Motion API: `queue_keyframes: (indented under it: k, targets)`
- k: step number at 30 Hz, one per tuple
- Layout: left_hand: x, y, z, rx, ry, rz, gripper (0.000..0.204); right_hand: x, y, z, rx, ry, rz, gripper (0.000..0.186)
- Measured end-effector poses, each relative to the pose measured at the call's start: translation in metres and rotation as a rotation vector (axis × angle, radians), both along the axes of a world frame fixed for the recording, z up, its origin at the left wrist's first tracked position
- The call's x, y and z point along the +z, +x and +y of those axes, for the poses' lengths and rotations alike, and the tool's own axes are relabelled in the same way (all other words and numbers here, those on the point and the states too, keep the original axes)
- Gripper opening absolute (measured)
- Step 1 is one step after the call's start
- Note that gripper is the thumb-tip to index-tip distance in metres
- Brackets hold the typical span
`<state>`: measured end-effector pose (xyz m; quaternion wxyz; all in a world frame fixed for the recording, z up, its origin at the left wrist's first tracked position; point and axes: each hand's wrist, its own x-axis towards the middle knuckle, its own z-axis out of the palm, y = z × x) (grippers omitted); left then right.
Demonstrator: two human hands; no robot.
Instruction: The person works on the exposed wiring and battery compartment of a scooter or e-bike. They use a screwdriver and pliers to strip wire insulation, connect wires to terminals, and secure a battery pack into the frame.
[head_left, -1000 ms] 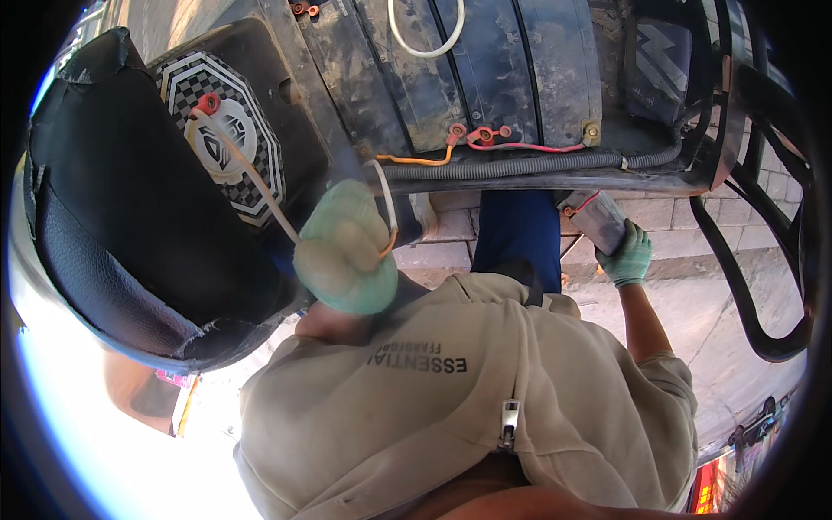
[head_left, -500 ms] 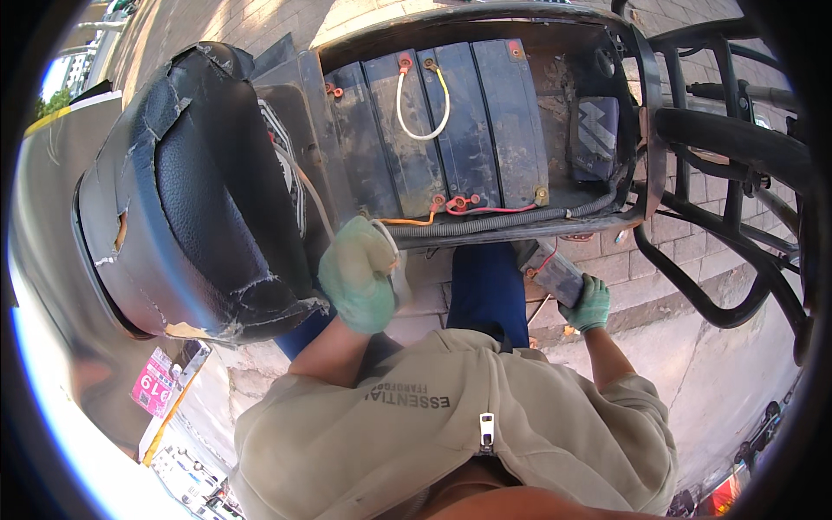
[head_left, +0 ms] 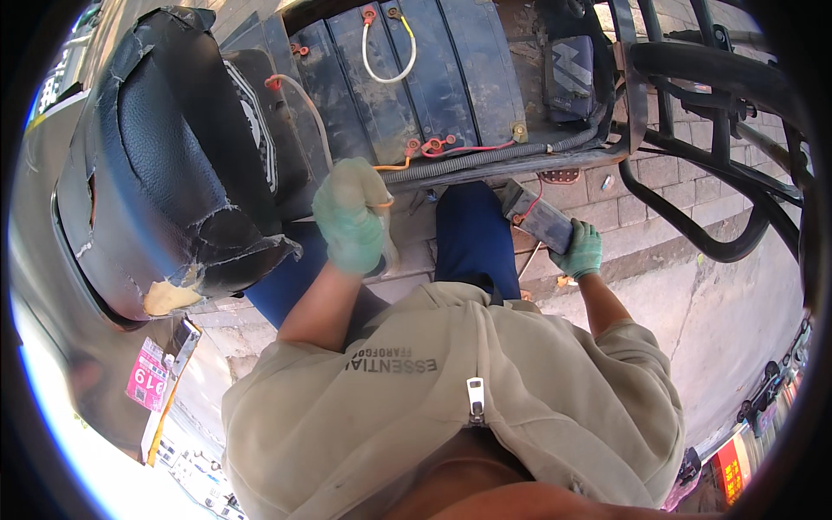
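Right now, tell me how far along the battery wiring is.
Done: seat raised, battery pack exposed, one white jumper fitted. In hand: left hand grips a white cable; right hand holds a grey box. Left: that cable's held end is unconnected.

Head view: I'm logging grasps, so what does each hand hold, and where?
Left hand grips the pale cable at its lower end; right hand holds the grey box-shaped device by its near end.
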<state>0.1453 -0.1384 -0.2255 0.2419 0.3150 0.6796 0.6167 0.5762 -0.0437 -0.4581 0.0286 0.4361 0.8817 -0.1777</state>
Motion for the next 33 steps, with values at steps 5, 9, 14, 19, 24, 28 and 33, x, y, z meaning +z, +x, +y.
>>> queue_keyframes:
  k: [5, 9, 14, 19, 24, 28, 33]
  targets:
    - [-0.003, 0.002, 0.003, 0.004, 0.014, -0.105, 0.055, 0.002, -0.002, 0.002, -0.029, -0.038, -0.040, 0.088]
    - [-0.012, 0.003, 0.008, 0.067, -0.026, -0.106, 0.055, 0.005, -0.003, 0.002, -0.032, -0.052, -0.064, 0.088]
    - [-0.020, 0.002, 0.007, 0.161, -0.037, -0.116, 0.055, 0.005, -0.003, 0.000, -0.033, -0.051, -0.048, 0.087]
    - [-0.017, 0.008, -0.006, 0.023, 0.120, 0.049, 0.057, 0.001, -0.001, -0.001, -0.016, -0.014, 0.027, 0.085]
    - [-0.017, 0.007, -0.007, 0.070, 0.069, -0.032, 0.060, -0.001, 0.001, 0.000, -0.025, -0.021, 0.011, 0.085]
    - [-0.013, 0.007, -0.007, 0.019, 0.064, 0.042, 0.055, 0.004, -0.001, 0.000, -0.023, -0.038, 0.016, 0.084]
    - [-0.011, 0.010, -0.004, 0.040, -0.007, 0.069, 0.053, 0.008, -0.005, 0.001, -0.017, -0.042, 0.021, 0.085]
